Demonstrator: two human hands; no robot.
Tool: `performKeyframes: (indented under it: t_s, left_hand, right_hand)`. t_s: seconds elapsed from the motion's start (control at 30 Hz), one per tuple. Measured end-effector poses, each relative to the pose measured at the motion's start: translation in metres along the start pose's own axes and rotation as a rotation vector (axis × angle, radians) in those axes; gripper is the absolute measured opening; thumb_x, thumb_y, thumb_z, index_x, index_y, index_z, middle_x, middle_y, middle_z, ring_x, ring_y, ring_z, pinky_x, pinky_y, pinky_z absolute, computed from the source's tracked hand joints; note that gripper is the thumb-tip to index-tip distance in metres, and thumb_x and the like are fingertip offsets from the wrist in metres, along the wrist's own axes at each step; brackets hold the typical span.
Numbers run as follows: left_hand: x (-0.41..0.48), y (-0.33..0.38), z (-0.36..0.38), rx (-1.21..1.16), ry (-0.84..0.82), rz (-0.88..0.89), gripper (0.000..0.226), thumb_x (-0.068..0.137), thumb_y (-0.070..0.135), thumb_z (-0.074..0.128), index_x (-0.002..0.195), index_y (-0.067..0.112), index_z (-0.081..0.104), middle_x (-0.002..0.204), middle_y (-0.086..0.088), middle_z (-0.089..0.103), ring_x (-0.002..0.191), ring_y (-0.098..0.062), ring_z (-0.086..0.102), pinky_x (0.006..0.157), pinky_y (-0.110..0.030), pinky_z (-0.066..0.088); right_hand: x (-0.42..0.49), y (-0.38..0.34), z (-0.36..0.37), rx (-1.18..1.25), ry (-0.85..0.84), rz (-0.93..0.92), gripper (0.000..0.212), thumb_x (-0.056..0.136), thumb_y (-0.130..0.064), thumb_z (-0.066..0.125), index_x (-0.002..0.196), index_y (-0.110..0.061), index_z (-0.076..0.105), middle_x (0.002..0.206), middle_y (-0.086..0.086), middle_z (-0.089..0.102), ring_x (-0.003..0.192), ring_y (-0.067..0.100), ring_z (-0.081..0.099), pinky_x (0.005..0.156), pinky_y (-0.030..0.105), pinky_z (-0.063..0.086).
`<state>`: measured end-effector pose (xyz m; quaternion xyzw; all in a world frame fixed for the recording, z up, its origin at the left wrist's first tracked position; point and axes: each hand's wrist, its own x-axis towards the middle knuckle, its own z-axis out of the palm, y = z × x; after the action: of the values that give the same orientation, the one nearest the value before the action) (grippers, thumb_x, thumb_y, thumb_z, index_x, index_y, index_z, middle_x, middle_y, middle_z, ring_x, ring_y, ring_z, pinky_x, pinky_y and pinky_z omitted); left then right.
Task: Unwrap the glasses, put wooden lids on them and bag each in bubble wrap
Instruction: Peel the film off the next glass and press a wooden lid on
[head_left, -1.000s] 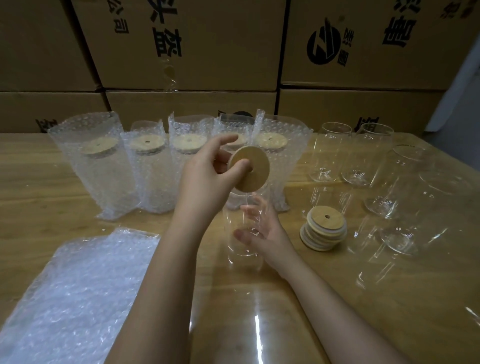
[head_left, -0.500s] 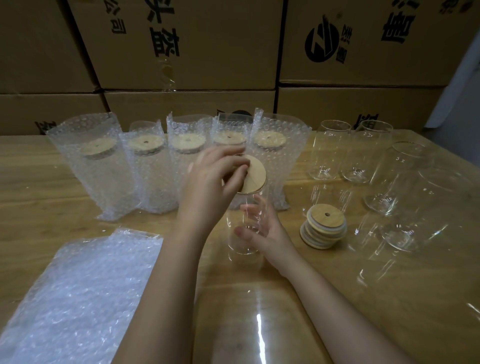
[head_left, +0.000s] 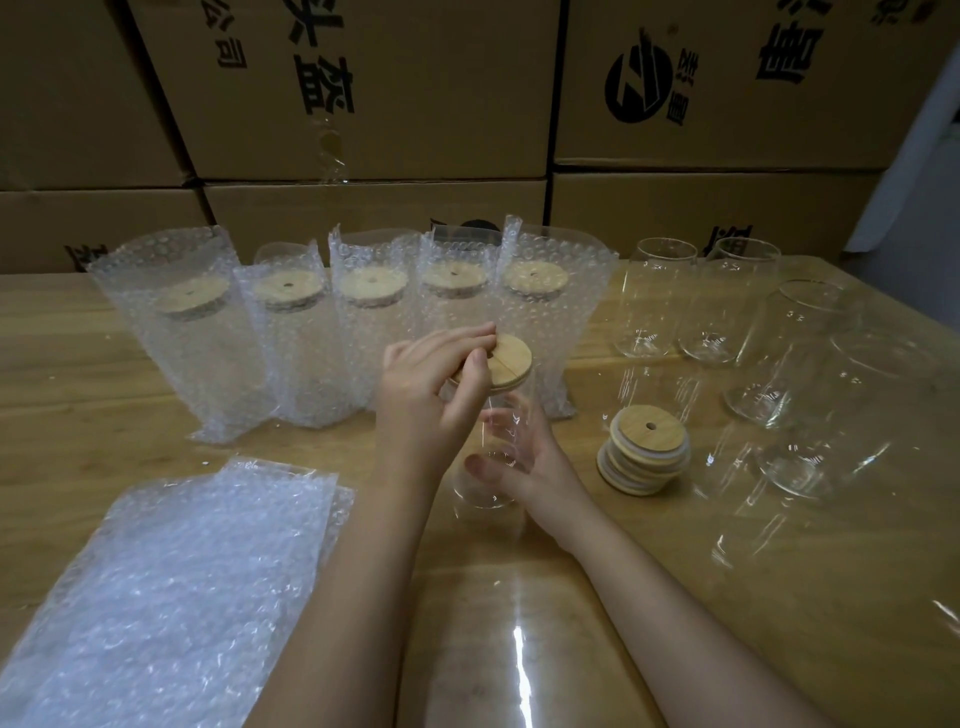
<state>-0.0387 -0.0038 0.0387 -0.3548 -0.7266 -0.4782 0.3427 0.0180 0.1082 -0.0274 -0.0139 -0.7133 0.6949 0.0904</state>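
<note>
Lid stack (head_left: 644, 449) near five bagged glasses (head_left: 363, 332)

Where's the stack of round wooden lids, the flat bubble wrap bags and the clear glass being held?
Stack of round wooden lids (head_left: 635, 435): head view, top lid.
Flat bubble wrap bags (head_left: 171, 587): head view, top bag's middle.
Clear glass (head_left: 484, 494): head view, lower wall.

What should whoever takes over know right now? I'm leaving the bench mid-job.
Left hand holds a wooden lid on top of the glass; right hand grips that glass.
Done: five bagged glasses, lidded, in the back row.
Left: bag this one from the bubble bags front left; lid the bare glasses at right from the lid stack, then bag them.
</note>
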Motion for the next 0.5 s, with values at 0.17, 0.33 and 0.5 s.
performKeyframes:
  t_s: [0.17, 0.33, 0.5]
  left_hand:
    - [0.006, 0.007, -0.010, -0.079, -0.118, -0.121, 0.026, 0.089, 0.029, 0.054, 0.094, 0.014, 0.074, 0.106, 0.007, 0.071, 0.103, -0.004, 0.064, 0.089, -0.039, 0.049]
    - [0.015, 0.012, -0.017, -0.069, -0.320, -0.293, 0.061, 0.065, 0.065, 0.072, 0.111, 0.025, 0.066, 0.112, 0.015, 0.058, 0.104, 0.008, 0.053, 0.087, -0.006, 0.042]
    - [0.006, 0.010, -0.008, -0.150, -0.213, -0.367, 0.067, 0.065, 0.042, 0.084, 0.123, 0.025, 0.055, 0.114, 0.009, 0.061, 0.109, 0.000, 0.054, 0.093, -0.018, 0.043]
  right_hand:
    - [0.000, 0.000, 0.000, -0.001, 0.002, 0.003, 0.082, 0.064, -0.030, 0.076, 0.135, -0.033, 0.034, 0.134, 0.003, 0.050, 0.132, 0.018, 0.045, 0.111, 0.044, 0.037]
    - [0.002, -0.001, 0.000, -0.008, 0.005, -0.004, 0.088, 0.057, -0.046, 0.080, 0.132, -0.044, 0.034, 0.136, 0.005, 0.048, 0.133, 0.016, 0.044, 0.111, 0.042, 0.038]
    - [0.003, 0.000, 0.001, -0.017, 0.011, -0.012, 0.094, 0.059, -0.043, 0.081, 0.139, -0.037, 0.033, 0.135, 0.005, 0.050, 0.131, 0.015, 0.045, 0.111, 0.045, 0.037]
